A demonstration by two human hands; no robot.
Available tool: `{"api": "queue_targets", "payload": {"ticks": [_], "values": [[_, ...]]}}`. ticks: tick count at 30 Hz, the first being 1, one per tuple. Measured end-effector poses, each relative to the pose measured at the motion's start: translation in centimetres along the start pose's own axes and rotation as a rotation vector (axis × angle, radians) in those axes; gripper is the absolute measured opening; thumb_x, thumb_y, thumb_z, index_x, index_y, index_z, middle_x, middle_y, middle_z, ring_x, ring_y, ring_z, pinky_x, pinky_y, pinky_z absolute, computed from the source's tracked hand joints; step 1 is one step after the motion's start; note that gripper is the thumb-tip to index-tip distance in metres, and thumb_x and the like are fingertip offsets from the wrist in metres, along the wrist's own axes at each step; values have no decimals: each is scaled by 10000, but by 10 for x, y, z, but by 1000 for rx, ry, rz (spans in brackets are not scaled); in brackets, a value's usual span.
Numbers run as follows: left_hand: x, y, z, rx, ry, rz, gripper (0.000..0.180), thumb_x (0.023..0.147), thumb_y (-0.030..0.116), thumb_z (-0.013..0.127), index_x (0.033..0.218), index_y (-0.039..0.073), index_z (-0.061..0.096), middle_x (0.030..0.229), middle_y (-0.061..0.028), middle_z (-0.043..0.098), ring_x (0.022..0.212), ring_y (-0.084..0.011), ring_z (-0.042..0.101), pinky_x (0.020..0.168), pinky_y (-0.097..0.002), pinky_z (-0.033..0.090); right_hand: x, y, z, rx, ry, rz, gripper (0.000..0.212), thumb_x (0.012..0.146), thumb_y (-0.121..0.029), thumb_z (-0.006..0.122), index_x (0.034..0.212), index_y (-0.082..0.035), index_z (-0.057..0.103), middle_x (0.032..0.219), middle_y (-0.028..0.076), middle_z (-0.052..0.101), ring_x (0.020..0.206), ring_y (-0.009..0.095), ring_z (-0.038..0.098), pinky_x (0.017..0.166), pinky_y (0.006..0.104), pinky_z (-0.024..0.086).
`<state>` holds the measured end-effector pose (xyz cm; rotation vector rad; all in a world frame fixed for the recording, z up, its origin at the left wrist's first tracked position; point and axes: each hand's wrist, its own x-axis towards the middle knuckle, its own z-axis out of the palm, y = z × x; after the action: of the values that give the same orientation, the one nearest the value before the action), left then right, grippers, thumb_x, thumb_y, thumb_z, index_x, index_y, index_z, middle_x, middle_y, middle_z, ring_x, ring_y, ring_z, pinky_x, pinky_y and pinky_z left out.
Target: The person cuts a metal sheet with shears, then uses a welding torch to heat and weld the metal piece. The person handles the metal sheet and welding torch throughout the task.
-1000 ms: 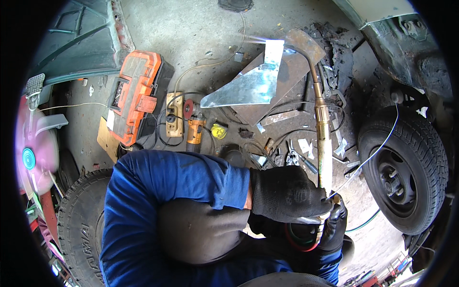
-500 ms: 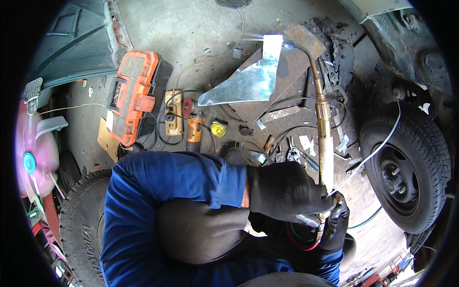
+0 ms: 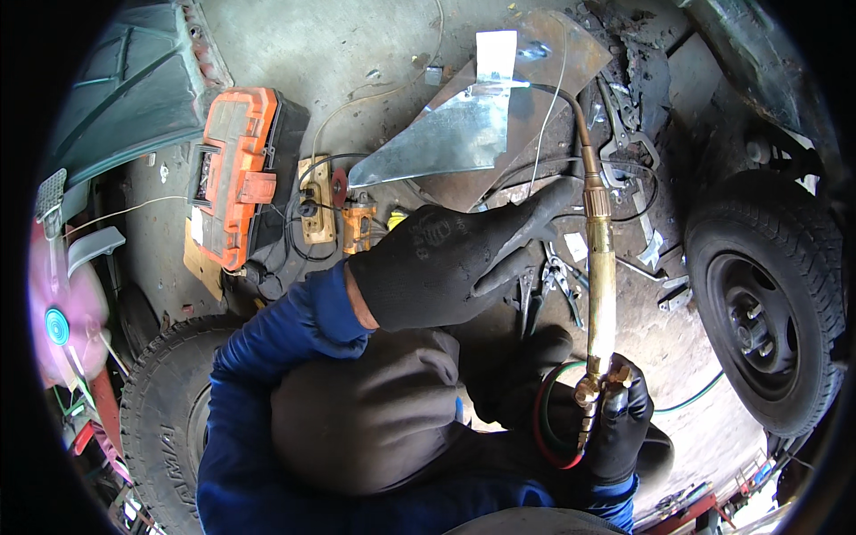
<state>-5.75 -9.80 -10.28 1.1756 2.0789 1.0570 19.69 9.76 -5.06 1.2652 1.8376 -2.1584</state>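
In my black-gloved right hand (image 3: 624, 406) is the brass gas torch (image 3: 604, 285), gripped low beside its valve knobs. Its bent neck curves up and left, with a small bright flame at the tip over a shiny sheet-metal piece (image 3: 437, 138). A pale strip (image 3: 496, 55) sticks up from that sheet's far end. My left hand (image 3: 446, 263), also gloved, is left of the torch, index finger stretched toward it. A thin filler rod (image 3: 550, 107) rises from between its fingers, their grip partly hidden. The sheet lies over a rusty steel plate (image 3: 571, 58).
An orange and black toolbox (image 3: 241, 178) stands left, beside a wooden-mounted power socket (image 3: 316, 205) and an angle grinder (image 3: 359, 223). Locking pliers (image 3: 557, 276) and scraps lie near the torch. A wheel (image 3: 762, 294) stands right; red and green hoses (image 3: 544, 428) loop below the torch.
My left hand has left the torch's valve end and moved up and left. The filler rod has swung from pointing right to pointing away over the plate. My right hand keeps the torch.
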Motion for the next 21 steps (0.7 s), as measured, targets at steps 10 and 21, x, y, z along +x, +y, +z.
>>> {"api": "queue_targets", "payload": {"ticks": [10,21], "values": [[-12,-10,-20,-62,54,-142,877,957,-31,570,1718,61,144,1271,-151,753,720,-198,719,752,-352,593,-2,5,0,-6,40,36,594,1038,-501,703,1290,34,650,1018,89,745,865,151,696,794,306,563],[-61,6,-62,-406,435,-338,1018,705,-7,467,1692,-22,223,1199,-206,766,807,-173,731,559,-225,529,2,1,1,-112,74,-25,688,1054,-611,604,1304,30,608,833,45,660,683,86,587,619,228,456]]}}
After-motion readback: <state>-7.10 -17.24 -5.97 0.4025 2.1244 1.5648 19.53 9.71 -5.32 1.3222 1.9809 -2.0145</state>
